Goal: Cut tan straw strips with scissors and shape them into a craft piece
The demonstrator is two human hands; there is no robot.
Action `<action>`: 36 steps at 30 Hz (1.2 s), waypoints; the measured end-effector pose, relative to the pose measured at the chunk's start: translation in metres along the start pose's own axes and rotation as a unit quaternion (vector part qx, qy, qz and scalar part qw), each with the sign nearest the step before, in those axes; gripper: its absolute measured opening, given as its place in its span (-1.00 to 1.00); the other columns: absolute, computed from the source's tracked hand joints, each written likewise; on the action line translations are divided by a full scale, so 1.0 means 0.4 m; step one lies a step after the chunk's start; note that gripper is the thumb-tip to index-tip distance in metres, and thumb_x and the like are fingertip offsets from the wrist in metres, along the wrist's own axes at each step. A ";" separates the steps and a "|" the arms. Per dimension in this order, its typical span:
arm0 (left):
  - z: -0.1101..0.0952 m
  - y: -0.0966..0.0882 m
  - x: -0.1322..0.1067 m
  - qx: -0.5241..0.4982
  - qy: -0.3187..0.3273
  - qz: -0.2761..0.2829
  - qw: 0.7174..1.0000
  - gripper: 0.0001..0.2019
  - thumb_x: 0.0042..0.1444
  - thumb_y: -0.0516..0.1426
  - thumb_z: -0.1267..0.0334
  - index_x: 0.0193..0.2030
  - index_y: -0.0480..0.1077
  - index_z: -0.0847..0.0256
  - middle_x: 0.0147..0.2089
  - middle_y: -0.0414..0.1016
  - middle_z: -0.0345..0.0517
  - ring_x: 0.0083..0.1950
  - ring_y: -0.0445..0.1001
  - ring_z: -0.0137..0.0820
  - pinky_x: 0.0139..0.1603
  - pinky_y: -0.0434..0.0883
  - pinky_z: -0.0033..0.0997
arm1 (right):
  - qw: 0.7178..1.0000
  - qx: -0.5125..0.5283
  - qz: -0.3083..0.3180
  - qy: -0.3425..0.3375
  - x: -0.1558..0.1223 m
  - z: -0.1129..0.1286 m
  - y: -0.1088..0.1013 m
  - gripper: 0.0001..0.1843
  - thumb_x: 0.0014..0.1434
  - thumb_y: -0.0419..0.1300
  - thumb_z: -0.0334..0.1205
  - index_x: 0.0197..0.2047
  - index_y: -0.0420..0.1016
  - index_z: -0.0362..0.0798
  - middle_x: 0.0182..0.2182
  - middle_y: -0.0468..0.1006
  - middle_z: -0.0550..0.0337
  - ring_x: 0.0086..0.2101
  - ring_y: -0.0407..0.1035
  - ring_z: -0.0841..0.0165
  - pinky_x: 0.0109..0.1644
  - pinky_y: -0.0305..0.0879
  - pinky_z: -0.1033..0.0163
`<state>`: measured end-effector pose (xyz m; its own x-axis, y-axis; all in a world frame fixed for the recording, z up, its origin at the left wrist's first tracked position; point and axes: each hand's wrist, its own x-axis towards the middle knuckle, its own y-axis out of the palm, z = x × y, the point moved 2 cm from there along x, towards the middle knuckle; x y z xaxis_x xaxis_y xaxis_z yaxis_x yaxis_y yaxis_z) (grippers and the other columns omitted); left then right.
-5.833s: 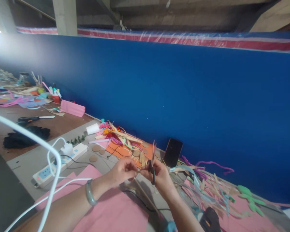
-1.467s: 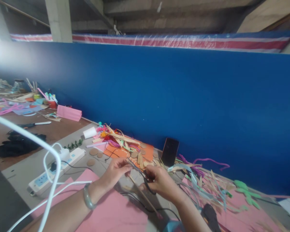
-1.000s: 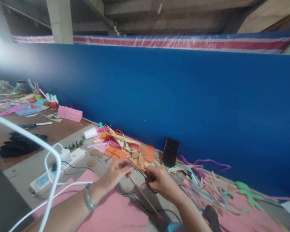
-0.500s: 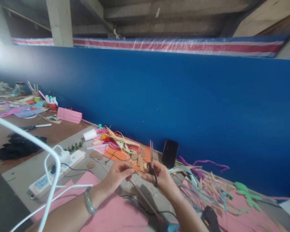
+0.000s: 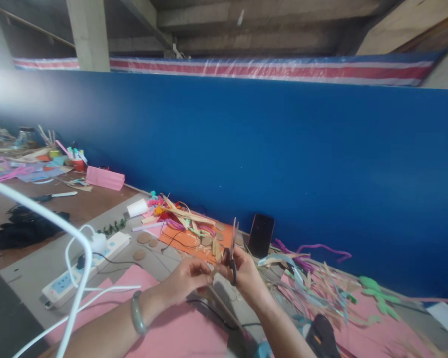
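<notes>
My left hand (image 5: 192, 278), with a pale green bangle (image 5: 138, 313) on the wrist, pinches the end of a thin tan strip (image 5: 224, 309) that slants down toward the lower right. A pair of scissors (image 5: 230, 258) is held in my right hand (image 5: 244, 273), black handles around the fingers and blades pointing up. My right thumb and fingertips meet the left fingertips at a small tan bit of the strip. The exact join there is blurred. Behind the hands, small tan wood pieces (image 5: 216, 247) rest on an orange sheet (image 5: 182, 242).
A dark phone (image 5: 261, 235) leans on the blue partition (image 5: 246, 139). A white power strip (image 5: 85, 273) with cables lies left. Pink paper (image 5: 179, 328) spreads below the hands. Strips, purple pipe cleaners (image 5: 324, 247) and a green shape (image 5: 377, 293) lie right. A white cable (image 5: 59, 216) crosses the left foreground.
My hands have come closer together, the left moving slightly right and down, the right slightly left. Fingertips now meet at the strip. The scissors stay upright. The view has shifted slightly.
</notes>
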<state>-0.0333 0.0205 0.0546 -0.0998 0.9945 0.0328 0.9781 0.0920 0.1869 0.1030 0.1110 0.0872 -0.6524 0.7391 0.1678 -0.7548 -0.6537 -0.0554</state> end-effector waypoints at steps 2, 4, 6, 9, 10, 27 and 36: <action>0.014 -0.002 0.001 0.009 -0.015 0.028 0.999 -0.77 -0.11 0.29 0.17 -0.49 0.41 0.29 -0.59 0.38 -0.22 -0.54 0.37 -0.47 -0.48 0.28 -0.51 | 1.000 -0.012 0.020 -0.002 -0.002 -0.006 0.003 -0.57 -0.24 0.49 -0.17 -0.46 0.29 -0.05 -0.59 0.39 0.37 -0.54 0.25 0.49 -0.45 0.16 0.38; 0.019 -0.007 0.001 0.029 -0.013 0.044 0.999 -0.80 -0.08 0.27 0.18 -0.43 0.46 0.30 -0.56 0.41 -0.19 -0.49 0.40 -0.45 -0.45 0.30 -0.50 | 0.999 -0.022 0.043 -0.002 -0.005 -0.012 0.008 -0.57 -0.21 0.48 -0.16 -0.45 0.29 -0.06 -0.58 0.41 0.35 -0.54 0.26 0.48 -0.44 0.17 0.37; 0.014 -0.011 0.000 0.051 0.000 0.047 0.998 -0.82 -0.05 0.26 0.20 -0.41 0.49 0.30 -0.56 0.41 -0.19 -0.49 0.38 -0.46 -0.46 0.29 -0.50 | 0.998 -0.029 0.055 0.002 -0.008 -0.013 0.013 -0.57 -0.20 0.48 -0.12 -0.44 0.29 -0.05 -0.57 0.42 0.33 -0.52 0.28 0.46 -0.43 0.19 0.35; -0.003 -0.014 -0.002 0.056 0.009 0.042 0.997 -0.84 -0.05 0.24 0.22 -0.48 0.49 0.30 -0.60 0.37 -0.22 -0.55 0.31 -0.50 -0.52 0.23 -0.53 | 0.998 -0.044 0.039 0.010 -0.008 -0.005 0.015 -0.55 -0.18 0.45 -0.05 -0.45 0.26 -0.04 -0.57 0.38 0.34 -0.52 0.26 0.45 -0.43 0.17 0.34; -0.009 -0.014 -0.001 0.051 0.008 0.035 0.998 -0.82 -0.04 0.24 0.21 -0.50 0.49 0.30 -0.61 0.37 -0.22 -0.57 0.30 -0.51 -0.54 0.22 -0.53 | 0.998 -0.054 0.028 0.009 -0.006 0.000 0.013 -0.55 -0.16 0.44 -0.03 -0.44 0.25 -0.04 -0.57 0.35 0.34 -0.52 0.25 0.45 -0.43 0.16 0.34; -0.016 -0.049 0.020 -0.039 0.069 -0.123 0.989 -0.74 0.00 0.22 0.10 -0.42 0.39 0.28 -0.57 0.48 -0.16 -0.54 0.45 -0.43 -0.50 0.35 -0.48 | 0.907 -0.404 0.114 -0.034 -0.004 -0.009 -0.023 -0.61 -0.16 0.37 -0.07 -0.49 0.22 -0.03 -0.58 0.29 0.39 -0.53 0.10 0.48 -0.47 -0.04 0.36; -0.023 -0.044 0.015 -0.021 0.071 -0.119 0.990 -0.83 0.01 0.20 0.20 -0.42 0.41 0.28 -0.58 0.49 -0.16 -0.53 0.46 -0.43 -0.46 0.39 -0.47 | 0.907 -0.412 0.088 -0.028 -0.008 -0.010 -0.005 -0.60 -0.14 0.35 -0.05 -0.54 0.19 -0.03 -0.61 0.28 0.38 -0.53 0.08 0.48 -0.46 -0.05 0.36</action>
<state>-0.0529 0.0243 0.0605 -0.3536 0.9277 0.1200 0.9157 0.3171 0.2468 0.1063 0.1106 0.0830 -0.7799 0.6116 0.1333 -0.4499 -0.3997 -0.7986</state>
